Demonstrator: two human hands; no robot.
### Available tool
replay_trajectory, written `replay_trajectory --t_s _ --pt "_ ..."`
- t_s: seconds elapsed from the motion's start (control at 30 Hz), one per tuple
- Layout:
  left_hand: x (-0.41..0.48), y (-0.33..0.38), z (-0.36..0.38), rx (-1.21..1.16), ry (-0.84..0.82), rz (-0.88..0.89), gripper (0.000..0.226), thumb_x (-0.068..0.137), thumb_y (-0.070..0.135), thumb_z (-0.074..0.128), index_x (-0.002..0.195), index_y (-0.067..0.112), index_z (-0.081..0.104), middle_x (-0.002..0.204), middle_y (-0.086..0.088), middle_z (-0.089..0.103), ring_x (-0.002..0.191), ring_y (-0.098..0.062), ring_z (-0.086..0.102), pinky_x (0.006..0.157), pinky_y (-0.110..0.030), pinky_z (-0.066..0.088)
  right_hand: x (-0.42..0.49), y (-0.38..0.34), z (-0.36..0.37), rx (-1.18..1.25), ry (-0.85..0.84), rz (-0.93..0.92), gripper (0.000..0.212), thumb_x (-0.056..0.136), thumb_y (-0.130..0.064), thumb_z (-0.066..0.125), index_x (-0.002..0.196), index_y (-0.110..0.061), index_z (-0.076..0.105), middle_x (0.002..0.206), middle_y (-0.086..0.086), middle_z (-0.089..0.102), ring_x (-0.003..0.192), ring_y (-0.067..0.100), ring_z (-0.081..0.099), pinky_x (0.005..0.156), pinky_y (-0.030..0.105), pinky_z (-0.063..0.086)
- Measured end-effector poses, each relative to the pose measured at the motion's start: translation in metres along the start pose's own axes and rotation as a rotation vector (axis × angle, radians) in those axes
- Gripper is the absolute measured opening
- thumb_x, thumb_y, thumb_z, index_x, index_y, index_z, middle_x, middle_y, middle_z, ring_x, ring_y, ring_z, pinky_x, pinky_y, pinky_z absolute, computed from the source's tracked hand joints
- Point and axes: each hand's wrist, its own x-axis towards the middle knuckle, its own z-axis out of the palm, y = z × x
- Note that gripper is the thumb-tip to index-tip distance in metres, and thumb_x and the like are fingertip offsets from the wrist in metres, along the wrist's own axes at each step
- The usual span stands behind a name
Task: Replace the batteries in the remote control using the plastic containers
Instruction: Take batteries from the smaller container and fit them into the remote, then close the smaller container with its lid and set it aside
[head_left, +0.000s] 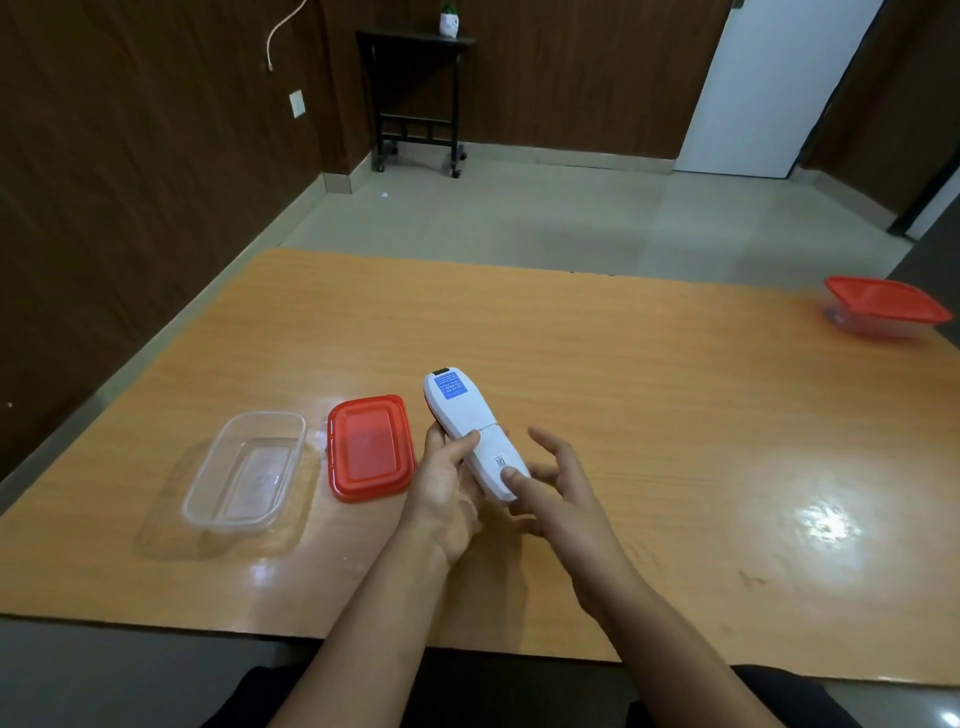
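A white remote control (470, 426) is held back side up above the table, a blue label near its far end. My left hand (447, 488) grips it from the left, thumb on the seam of the battery cover. My right hand (556, 493) presses its thumb on the cover near the remote's near end, with the other fingers spread apart. To the left an open clear plastic container (244, 470) stands empty, and its red lid (370, 447) lies flat beside it. A second container with a red lid on it (885, 306) sits at the far right of the table.
The wooden table (649, 415) runs to a near edge by my lap. Beyond it lies tiled floor, a dark rolling stand (415, 98) with a small potted plant, dark wall panels and a white door.
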Motion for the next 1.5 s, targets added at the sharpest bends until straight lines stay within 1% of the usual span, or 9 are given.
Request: replay_trajectory --t_s 0.07,0.17,0.3,0.73,0.93,1.07,1.2,1.33,1.5 --pt "-0.001 0.000 0.001 0.010 -0.007 0.021 0.039 0.095 0.004 0.042 0.131 0.018 0.047 0.120 -0.018 0.062 0.096 -0.026 0.063 0.086 -0.043 0.049 0.002 -0.004 -0.003 0.260 -0.036 0.206 0.026 0.087 -0.023 0.065 0.112 -0.019 0.058 0.092 0.003 0.067 0.067 0.009 0.064 0.060 0.019 0.053" --pt "0.002 -0.002 0.000 0.074 0.000 0.050 0.040 0.095 0.004 0.042 0.131 0.020 0.048 0.117 -0.012 0.064 0.095 -0.021 0.063 0.086 -0.038 0.049 0.003 -0.003 -0.004 0.438 -0.082 0.329 0.008 0.088 -0.014 0.064 0.091 -0.007 0.064 0.072 0.004 0.070 0.064 0.013 0.064 0.063 0.022 0.056" --pt "0.004 -0.007 -0.001 0.241 0.031 0.094 0.037 0.094 0.006 0.049 0.128 0.020 0.050 0.112 -0.005 0.067 0.095 -0.020 0.064 0.083 -0.035 0.049 0.004 -0.002 -0.004 0.487 -0.044 0.331 0.005 0.087 -0.011 0.065 0.088 -0.007 0.063 0.070 0.004 0.072 0.064 0.013 0.066 0.060 0.019 0.056" --pt "0.000 -0.010 0.002 0.275 0.116 0.205 0.029 0.091 0.002 0.054 0.118 0.012 0.055 0.119 -0.023 0.063 0.110 -0.036 0.061 0.095 -0.045 0.048 0.000 0.000 0.005 0.435 0.034 0.219 0.009 0.086 -0.013 0.067 0.088 -0.009 0.059 0.064 0.004 0.066 0.063 0.015 0.054 0.063 0.022 0.050" --pt "0.000 -0.008 0.001 0.323 0.123 0.270 0.022 0.090 0.006 0.058 0.106 0.021 0.058 0.105 -0.011 0.070 0.092 -0.021 0.067 0.084 -0.037 0.053 0.002 -0.001 0.007 0.458 0.010 0.236 0.012 0.087 -0.013 0.066 0.091 -0.006 0.057 0.061 0.004 0.063 0.055 0.012 0.053 0.057 0.019 0.051" --pt "0.002 -0.006 -0.002 0.423 0.091 0.278 0.021 0.092 0.011 0.058 0.107 0.025 0.057 0.102 -0.001 0.071 0.089 -0.012 0.069 0.078 -0.029 0.055 0.006 -0.008 -0.003 0.191 -0.088 0.232 0.013 0.090 -0.025 0.062 0.094 -0.013 0.057 0.084 0.007 0.068 0.068 0.013 0.063 0.065 0.021 0.054" --pt "0.000 -0.007 -0.001 0.410 0.086 0.190 0.021 0.097 0.028 0.048 0.108 0.017 0.062 0.107 -0.013 0.071 0.099 -0.026 0.068 0.084 -0.040 0.052 0.000 -0.010 -0.007 -0.206 -0.095 0.088 0.038 0.082 -0.045 0.066 0.113 -0.038 0.046 0.095 -0.008 0.065 0.079 0.005 0.066 0.069 0.021 0.053" --pt "0.000 -0.011 0.002 0.421 0.050 0.131 0.031 0.098 0.041 0.040 0.110 0.022 0.063 0.104 -0.006 0.074 0.096 -0.023 0.070 0.077 -0.033 0.052 0.005 -0.003 -0.011 -0.501 -0.002 -0.063 0.049 0.080 -0.040 0.067 0.123 -0.030 0.045 0.111 -0.008 0.055 0.089 0.007 0.060 0.075 0.029 0.052" --pt "-0.002 -0.005 0.003 0.416 0.058 0.124 0.029 0.099 0.031 0.041 0.117 0.020 0.060 0.114 -0.002 0.069 0.104 -0.019 0.066 0.086 -0.032 0.052 0.008 -0.016 -0.012 0.110 -0.171 0.303 0.025 0.093 -0.025 0.044 0.109 -0.011 0.057 0.075 0.007 0.071 0.062 0.017 0.066 0.061 0.028 0.056"
